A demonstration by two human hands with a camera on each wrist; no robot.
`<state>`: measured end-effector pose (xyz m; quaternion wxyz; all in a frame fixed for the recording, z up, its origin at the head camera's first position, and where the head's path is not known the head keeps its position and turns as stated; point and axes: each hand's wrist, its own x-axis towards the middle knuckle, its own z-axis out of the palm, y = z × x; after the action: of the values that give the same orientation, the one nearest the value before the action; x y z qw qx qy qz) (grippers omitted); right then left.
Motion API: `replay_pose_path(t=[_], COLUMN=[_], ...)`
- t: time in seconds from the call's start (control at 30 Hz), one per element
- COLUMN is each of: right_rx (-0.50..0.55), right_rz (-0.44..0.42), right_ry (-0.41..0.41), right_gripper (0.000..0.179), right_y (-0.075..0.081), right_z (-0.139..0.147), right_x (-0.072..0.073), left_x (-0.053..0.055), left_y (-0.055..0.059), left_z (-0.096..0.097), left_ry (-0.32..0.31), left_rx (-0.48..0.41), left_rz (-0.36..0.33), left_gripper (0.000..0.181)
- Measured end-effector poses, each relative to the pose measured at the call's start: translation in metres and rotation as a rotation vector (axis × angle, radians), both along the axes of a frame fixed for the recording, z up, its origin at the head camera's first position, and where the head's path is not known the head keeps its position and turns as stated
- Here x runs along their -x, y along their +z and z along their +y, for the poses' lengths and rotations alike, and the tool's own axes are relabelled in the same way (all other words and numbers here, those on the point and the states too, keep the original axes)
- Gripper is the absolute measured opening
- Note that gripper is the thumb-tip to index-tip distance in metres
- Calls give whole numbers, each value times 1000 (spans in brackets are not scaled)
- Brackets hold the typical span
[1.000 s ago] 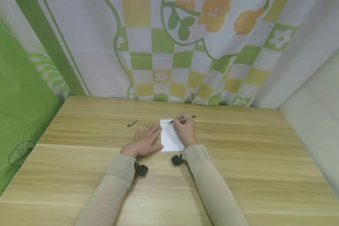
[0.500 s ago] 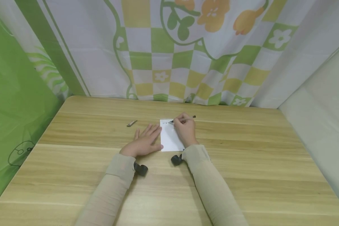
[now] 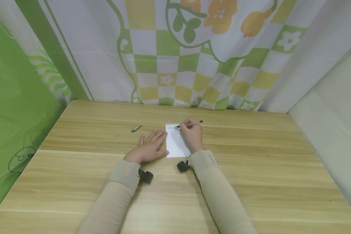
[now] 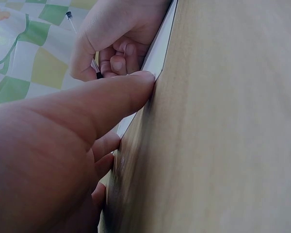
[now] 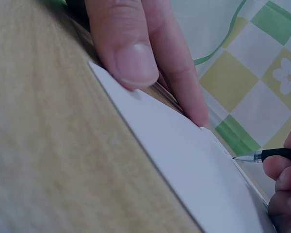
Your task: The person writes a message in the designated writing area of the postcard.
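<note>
A white sheet of paper (image 3: 176, 144) lies on the wooden table, with small dark handwriting near its top edge. My right hand (image 3: 192, 135) pinches a pen (image 3: 195, 123); in the right wrist view the tip of the pen (image 5: 254, 157) meets the paper (image 5: 184, 155) near its far edge. My left hand (image 3: 149, 148) lies spread on the table, its thumb and fingertips resting on the paper's left edge. Up close in the left wrist view, the left thumb (image 4: 121, 97) presses the edge of the paper (image 4: 157, 56).
A pen cap (image 3: 136, 128) lies on the table (image 3: 90, 182), beyond the left hand. A patterned curtain (image 3: 193, 65) hangs along the table's far edge, and green cloth (image 3: 17, 97) hangs at the left. Black wrist cameras (image 3: 146, 176) sit at both cuffs.
The right hand and pen shift hardly at all over the top of the paper. The left hand stays in place, and the pen cap has not moved.
</note>
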<state>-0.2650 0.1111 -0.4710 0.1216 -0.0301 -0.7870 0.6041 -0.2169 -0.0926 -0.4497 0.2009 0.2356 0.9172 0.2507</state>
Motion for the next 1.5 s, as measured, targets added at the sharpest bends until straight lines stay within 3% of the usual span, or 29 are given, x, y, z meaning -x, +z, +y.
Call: replay_pose_path(t=[0.27,0.53,1.0,1.5], right_rx=[-21,-20,-2,-12], right_rz=[-6,-14,3,-15], right_ry=[16,14,13,0], right_gripper=[7,6,7,7], right_y=[0,1,-1,-1], right_z=[0,0,-1,-1], right_x=[-1,-1,1,0], left_x=[0,-2,-1,3], left_y=[-2,4,4,-7], left_z=[0,0,1,-1], left_ry=[-3,-5,-7,3], left_rx=[-6,-25,14,-7], left_rz=[17,22,17,9], left_gripper=[82,80,82,84])
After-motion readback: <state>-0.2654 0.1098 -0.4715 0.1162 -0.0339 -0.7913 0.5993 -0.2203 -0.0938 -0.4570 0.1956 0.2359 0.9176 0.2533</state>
